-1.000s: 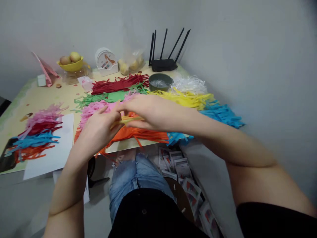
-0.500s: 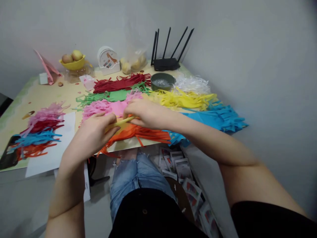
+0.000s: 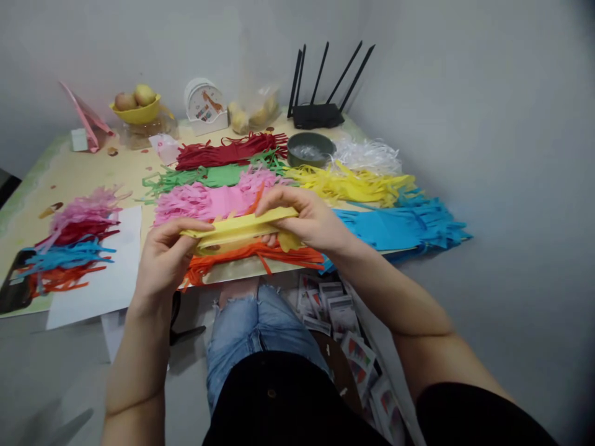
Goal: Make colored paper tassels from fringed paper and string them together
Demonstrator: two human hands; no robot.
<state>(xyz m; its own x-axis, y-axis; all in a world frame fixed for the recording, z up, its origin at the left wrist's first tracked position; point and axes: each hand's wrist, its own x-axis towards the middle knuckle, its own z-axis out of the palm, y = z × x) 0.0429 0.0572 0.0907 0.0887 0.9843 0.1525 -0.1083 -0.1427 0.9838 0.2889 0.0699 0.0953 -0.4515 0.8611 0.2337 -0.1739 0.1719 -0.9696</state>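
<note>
A yellow strip of fringed tissue paper [image 3: 237,228] is stretched between my two hands, above the table's front edge. My left hand [image 3: 170,248] pinches its left end between thumb and fingers. Fingers of my right hand [image 3: 304,220] are closed on the other end, and a loose yellow part hangs below them. Under the strip lies orange fringed paper [image 3: 246,253], partly hidden by it. Just behind is pink fringed paper [image 3: 225,201], with green fringed paper [image 3: 223,176] and dark red fringed paper [image 3: 227,153] farther back.
Yellow fringe [image 3: 357,184] and blue fringe [image 3: 395,224] lie at right. A green bowl [image 3: 310,150], white shreds [image 3: 367,155] and a black router [image 3: 318,116] stand behind. At left, small tassels [image 3: 77,254] lie on white paper [image 3: 118,272] by a phone [image 3: 16,285].
Both hands have moved apart, my right hand going right. The yellow paper, earlier a narrow twisted piece, now shows as a wider flat band between them.
</note>
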